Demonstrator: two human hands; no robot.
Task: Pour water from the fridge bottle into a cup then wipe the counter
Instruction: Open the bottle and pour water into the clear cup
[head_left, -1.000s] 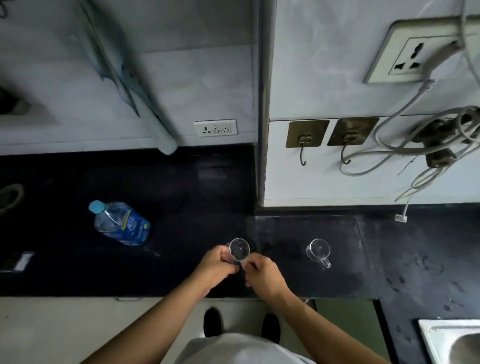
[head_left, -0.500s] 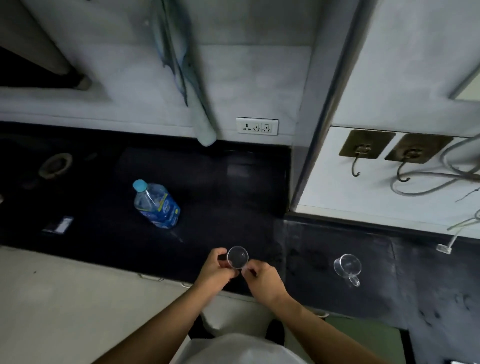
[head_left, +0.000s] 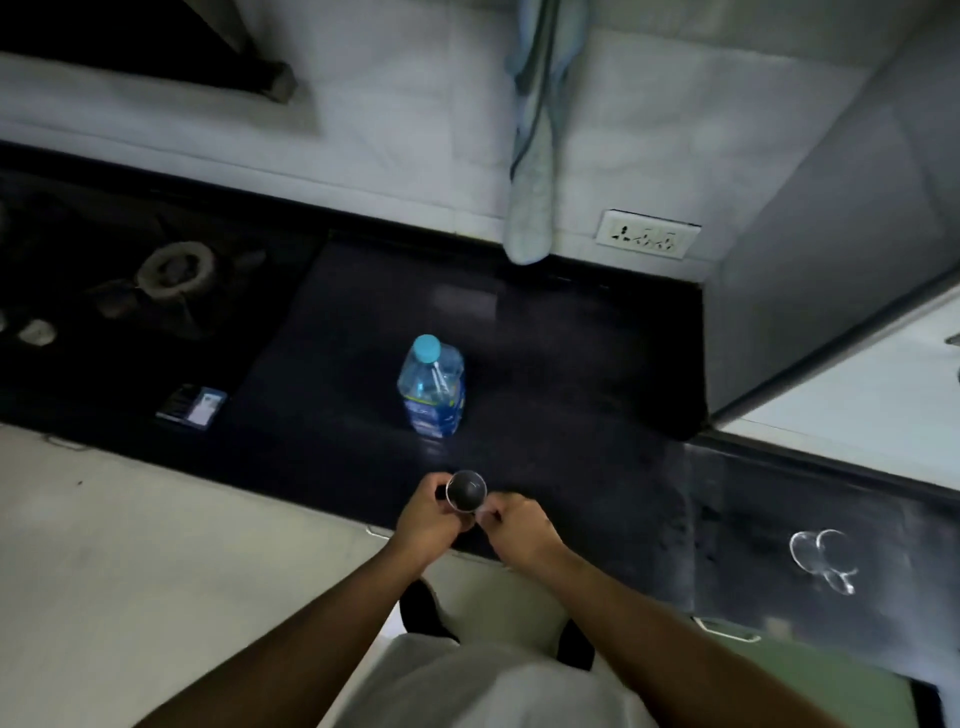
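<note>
A small clear glass cup (head_left: 466, 490) is held above the front edge of the black counter (head_left: 571, 374). My left hand (head_left: 428, 519) grips its left side, and my right hand (head_left: 519, 525) pinches its handle side. A capped water bottle (head_left: 432, 387) with a blue cap and blue label stands upright on the counter just behind the cup. A second clear cup with a handle (head_left: 823, 558) sits blurred on the counter far to the right.
A light cloth (head_left: 535, 171) hangs on the wall behind the bottle, beside a wall socket (head_left: 647, 240). A gas stove burner (head_left: 174, 270) is at the left, with a small dark card-like item (head_left: 192, 408) near it. A grey column (head_left: 831, 260) juts out on the right.
The view has swung left: the bottle now sits centred right behind my hands, and the second cup has slid to the far right. Both hands still hold the cup.
</note>
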